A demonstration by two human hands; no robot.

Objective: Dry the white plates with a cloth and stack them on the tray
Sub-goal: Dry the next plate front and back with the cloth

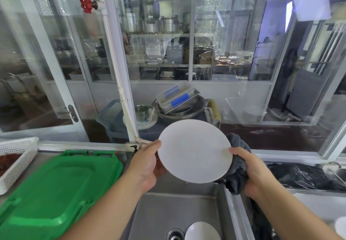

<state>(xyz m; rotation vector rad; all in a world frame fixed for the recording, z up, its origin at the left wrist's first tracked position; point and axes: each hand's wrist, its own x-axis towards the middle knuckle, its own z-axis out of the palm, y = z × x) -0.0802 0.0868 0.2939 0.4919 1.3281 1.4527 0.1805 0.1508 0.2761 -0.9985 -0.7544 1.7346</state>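
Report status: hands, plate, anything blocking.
Left hand grips plate rim. Right hand holds cloth against opposite edge. Tray bare, path open.

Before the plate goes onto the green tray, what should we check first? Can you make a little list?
1. Plate held firmly: the left hand grips one edge of the white plate, the right hand the other. Ok.
2. Cloth ready: the dark cloth is bunched in the right hand against the plate. Ok.
3. Plate dry: the blurred surface does not show drops. Cannot tell.
4. Room on the green tray: nothing lies on the part in view. Ok.
5. More plates waiting: another white dish sits in the sink. Not ok, job unfinished.
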